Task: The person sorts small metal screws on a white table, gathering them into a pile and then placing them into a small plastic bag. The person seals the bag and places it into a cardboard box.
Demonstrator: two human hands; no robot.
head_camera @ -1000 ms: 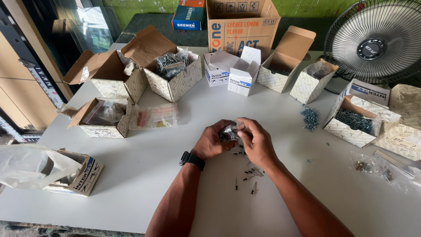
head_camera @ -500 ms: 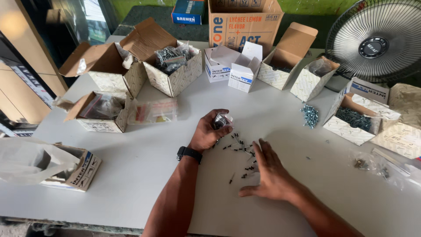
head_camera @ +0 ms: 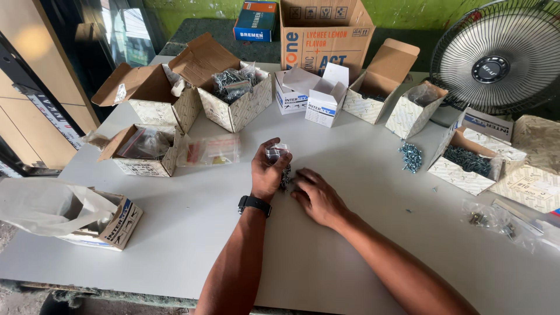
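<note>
1. Gripping a small clear plastic bag of dark screws (head_camera: 277, 154), the left hand (head_camera: 267, 172) is curled shut around it at table centre.
2. Right hand (head_camera: 315, 195) lies flat, fingers together, cupped over loose dark screws (head_camera: 285, 177) just beside the left.
3. Judged: bag limp, slippery, dense; hold below its neck.
4. White table (head_camera: 192, 233) gives open room near; patterned cardboard boxes (head_camera: 236, 105) crowd the far edge.

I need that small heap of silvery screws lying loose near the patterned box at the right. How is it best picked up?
Come from above and pinch or scoop the heap of screws. It lies flat and loose on the white table with no rim round it. The open box stands close on its right, so approach from the table's open left side.
</note>
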